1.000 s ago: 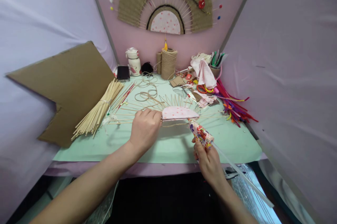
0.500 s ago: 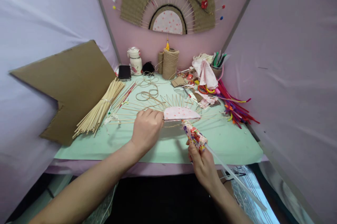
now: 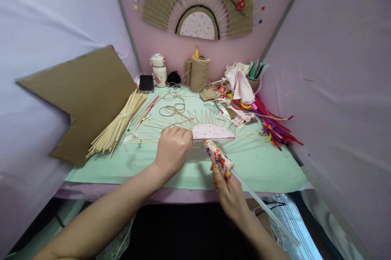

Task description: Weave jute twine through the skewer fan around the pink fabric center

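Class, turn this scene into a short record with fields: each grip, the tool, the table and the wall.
Left grip: closed at one end of the spotted half-round piece
Right grip: holding a patterned glue gun
Tool tip: at the piece's lower edge; contact unclear
Table, left: stick bundle
Table, right: pipe cleaners
Wall: large fan, red flowers
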{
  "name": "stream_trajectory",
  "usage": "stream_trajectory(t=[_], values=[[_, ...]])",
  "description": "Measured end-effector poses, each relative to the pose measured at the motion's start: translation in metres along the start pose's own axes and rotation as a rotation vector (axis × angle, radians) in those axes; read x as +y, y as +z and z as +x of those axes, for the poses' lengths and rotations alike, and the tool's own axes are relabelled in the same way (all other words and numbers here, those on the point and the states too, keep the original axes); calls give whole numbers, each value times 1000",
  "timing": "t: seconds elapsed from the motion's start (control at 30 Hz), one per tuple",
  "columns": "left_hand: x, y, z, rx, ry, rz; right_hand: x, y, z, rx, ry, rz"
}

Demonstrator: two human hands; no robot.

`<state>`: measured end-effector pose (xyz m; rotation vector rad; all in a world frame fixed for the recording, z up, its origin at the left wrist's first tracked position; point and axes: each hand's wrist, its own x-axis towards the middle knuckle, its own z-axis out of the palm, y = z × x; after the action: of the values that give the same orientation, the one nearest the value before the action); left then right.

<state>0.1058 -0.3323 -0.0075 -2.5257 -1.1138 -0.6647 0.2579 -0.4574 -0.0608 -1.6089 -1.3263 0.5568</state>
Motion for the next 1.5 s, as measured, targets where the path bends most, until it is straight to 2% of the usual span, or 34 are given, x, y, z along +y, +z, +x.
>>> stream_trajectory(t=[0.67,0.87,1.07,1.5], values=[[1,-1,-1,-48,-1,-31,-12,13,3,-98,-66,55],[0,1,-2,-40,-2,-40,-11,12,0,-98,-55,36],[1,0,0,-42,-8,-32,-10,9,-1,-40,-28,24],[-1,2,-2,-38,4,-23,-13,9,2,-64,-31,32]])
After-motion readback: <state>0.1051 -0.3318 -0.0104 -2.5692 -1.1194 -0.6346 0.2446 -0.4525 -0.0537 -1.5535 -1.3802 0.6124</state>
